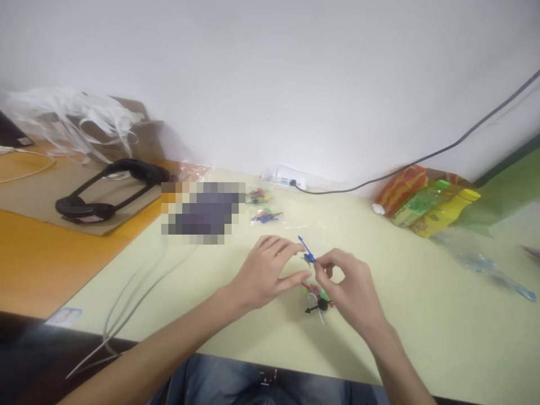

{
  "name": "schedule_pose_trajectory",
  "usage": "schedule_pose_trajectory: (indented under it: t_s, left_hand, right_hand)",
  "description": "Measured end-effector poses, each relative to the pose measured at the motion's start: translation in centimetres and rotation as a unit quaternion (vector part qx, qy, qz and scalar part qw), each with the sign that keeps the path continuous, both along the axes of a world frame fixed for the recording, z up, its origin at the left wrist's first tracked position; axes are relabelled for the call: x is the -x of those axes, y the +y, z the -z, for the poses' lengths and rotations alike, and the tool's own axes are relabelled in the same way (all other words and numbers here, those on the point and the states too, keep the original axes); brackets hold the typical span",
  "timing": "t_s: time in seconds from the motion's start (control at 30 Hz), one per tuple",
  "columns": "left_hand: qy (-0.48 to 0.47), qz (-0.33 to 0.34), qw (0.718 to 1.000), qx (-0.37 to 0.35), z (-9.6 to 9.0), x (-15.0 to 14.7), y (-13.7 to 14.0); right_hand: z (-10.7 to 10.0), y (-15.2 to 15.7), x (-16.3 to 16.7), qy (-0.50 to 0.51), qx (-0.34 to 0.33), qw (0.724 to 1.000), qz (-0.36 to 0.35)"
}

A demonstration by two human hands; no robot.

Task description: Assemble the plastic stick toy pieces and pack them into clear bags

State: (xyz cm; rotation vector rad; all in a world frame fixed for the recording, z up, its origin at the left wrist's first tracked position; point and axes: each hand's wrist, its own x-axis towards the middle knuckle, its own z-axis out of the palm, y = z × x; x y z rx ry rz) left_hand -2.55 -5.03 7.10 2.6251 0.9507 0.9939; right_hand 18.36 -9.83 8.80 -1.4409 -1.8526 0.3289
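My right hand (348,284) pinches a small blue plastic arrow piece (309,257) between thumb and fingertips, its pointed end tilted up to the left. Facing it, my left hand (270,270) is open, thumb and fingers apart around the near side of the blue piece. I cannot tell whether its fingertips touch it. Just below both hands, a little pile of round-hubbed plastic arrow pieces (323,304) in black, white, red and green lies on the table, partly hidden by my right hand.
Bagged coloured pieces (265,216) lie farther back on the pale table (253,337). A pixelated dark object (206,211) and a black headband-like frame (113,191) are left. Bottles (422,202), snack bags (400,188) and plastic wrapping (485,264) lie right. A power strip (284,178) trails a black cable.
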Motion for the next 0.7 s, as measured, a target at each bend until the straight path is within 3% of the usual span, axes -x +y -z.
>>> schedule_pose_trajectory:
  t_s: [0.13,0.37,0.57,0.7]
  left_hand:
    - [-0.025,-0.008,1.000,0.007,-1.1,-1.4,-0.7]
    - [-0.036,0.015,0.998,0.048,-3.0,-0.1,0.1]
    - [-0.045,0.000,0.997,0.055,-3.8,0.4,1.7]
    - [-0.072,-0.011,0.996,0.051,-3.4,1.1,1.9]
  right_hand:
    - [0.4,-1.0,2.1,-0.059,-0.118,0.991,-0.011]
    - [-0.2,0.3,2.6,-0.099,-0.216,0.971,-0.034]
    - [-0.3,2.1,3.7,-0.143,-0.249,0.958,-0.015]
    - [0.7,4.1,1.7,-0.143,-0.217,0.963,0.076]
